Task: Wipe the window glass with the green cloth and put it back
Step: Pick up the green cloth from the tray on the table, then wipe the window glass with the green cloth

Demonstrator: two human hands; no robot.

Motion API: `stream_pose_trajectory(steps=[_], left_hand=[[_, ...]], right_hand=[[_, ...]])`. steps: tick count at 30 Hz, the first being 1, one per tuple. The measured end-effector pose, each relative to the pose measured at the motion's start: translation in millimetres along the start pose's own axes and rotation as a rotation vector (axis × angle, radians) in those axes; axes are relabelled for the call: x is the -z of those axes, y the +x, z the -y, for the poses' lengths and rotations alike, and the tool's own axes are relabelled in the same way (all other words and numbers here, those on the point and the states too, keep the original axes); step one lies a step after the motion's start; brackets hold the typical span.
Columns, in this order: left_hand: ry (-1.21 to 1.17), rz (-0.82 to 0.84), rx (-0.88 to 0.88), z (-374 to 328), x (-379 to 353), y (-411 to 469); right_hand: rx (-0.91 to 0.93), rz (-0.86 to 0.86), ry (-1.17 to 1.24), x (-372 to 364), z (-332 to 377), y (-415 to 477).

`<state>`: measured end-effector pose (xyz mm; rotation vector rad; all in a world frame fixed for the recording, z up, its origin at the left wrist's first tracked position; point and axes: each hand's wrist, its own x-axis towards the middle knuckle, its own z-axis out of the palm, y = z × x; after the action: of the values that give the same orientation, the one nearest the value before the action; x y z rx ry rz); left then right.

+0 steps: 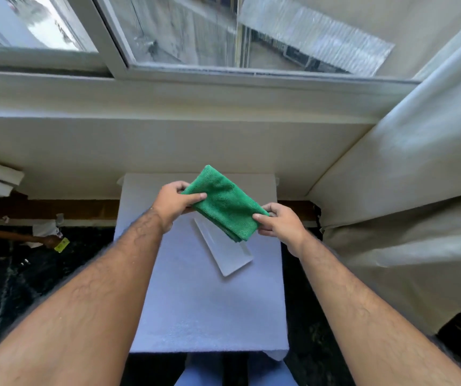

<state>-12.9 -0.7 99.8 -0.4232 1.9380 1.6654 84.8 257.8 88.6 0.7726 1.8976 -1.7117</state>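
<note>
Nearest, two bare forearms reach forward over a small worktop (195, 316) covered in pale lilac fabric. On it lies a white oblong tray (225, 252), set at a slant, with nothing visible in it.

Just above the tray, both hands hold the folded green microfibre cloth (223, 203) in the air. The left hand (172, 204) has its grip closed on the cloth's far-left corner, thumb on top. The right hand (280, 224) pinches the near-right end between thumb and fingers. The cloth hangs taut between them, touching neither tray nor worktop.

Beyond the worktop rises a cream wall and a deep sill, then the white-framed window glass (195, 32), which looks streaked or dusty, though glare makes that hard to judge. A pale curtain (404, 190) hangs along the right side, close to the pane.

What could go wrong: the folded layers are held only at the ends, so easing one pinch could let the cloth unfold and drop. Wiping near the right edge could also snag the curtain.
</note>
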Motion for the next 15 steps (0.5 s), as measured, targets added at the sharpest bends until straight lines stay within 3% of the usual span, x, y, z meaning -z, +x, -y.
stream_pose_trajectory(steps=[15], left_hand=[[-0.248, 0.109, -0.309, -235, -5, -111]], right_hand=[[0.295, -0.041, 0.016, 70, 203, -133]])
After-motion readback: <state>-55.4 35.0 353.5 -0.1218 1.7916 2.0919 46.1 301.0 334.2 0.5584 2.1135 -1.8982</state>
